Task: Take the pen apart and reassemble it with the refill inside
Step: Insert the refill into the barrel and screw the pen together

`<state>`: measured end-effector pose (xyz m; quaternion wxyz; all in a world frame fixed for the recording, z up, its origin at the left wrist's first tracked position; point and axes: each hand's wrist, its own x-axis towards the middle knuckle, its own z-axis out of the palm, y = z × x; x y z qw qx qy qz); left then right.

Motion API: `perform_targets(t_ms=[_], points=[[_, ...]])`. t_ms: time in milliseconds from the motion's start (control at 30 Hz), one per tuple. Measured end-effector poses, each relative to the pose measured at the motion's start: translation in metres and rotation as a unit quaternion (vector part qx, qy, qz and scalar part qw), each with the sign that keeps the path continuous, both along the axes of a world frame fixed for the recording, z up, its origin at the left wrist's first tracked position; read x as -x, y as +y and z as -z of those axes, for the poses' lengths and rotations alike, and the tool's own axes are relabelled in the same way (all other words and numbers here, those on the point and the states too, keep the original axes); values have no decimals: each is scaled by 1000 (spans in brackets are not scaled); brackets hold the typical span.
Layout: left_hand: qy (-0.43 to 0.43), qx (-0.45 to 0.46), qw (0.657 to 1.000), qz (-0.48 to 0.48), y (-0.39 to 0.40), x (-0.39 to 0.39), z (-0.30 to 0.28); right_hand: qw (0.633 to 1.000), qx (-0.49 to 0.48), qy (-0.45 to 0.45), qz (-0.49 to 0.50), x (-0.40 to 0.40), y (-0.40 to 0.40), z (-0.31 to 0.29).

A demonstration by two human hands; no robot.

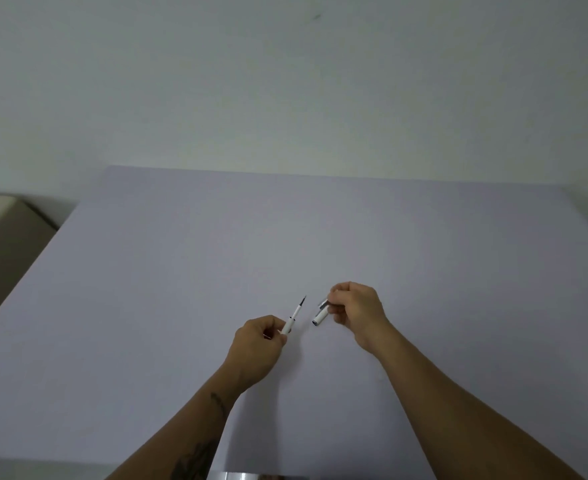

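The pen is in two pieces above the pale lilac table [181, 271]. My left hand [256, 344] grips the white pen body [290, 322], whose dark tip points up and to the right. My right hand [356, 311] pinches the white pen cap [321, 315] with its silver clip; the cap's open end faces down-left toward the body. A small gap separates the tip from the cap. I cannot make out the refill as a separate part.
A white wall [285, 81] rises behind the table's far edge. A beige box-like object [5, 230] stands off the table's left side. Something shiny [247, 476] peeks in at the bottom edge of the frame.
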<state>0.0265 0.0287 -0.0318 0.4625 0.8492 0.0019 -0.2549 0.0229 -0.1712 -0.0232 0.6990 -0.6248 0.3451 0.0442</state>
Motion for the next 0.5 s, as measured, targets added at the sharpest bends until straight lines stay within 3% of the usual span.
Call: perform_targets(t_ms=[133,500], points=[[-14,0,1000,17,-2,2,-5,998,23,-55,-1,4,4,-18],[-44,14,998,40,9,6,-19,995,52,-74,37,18,18,-34]])
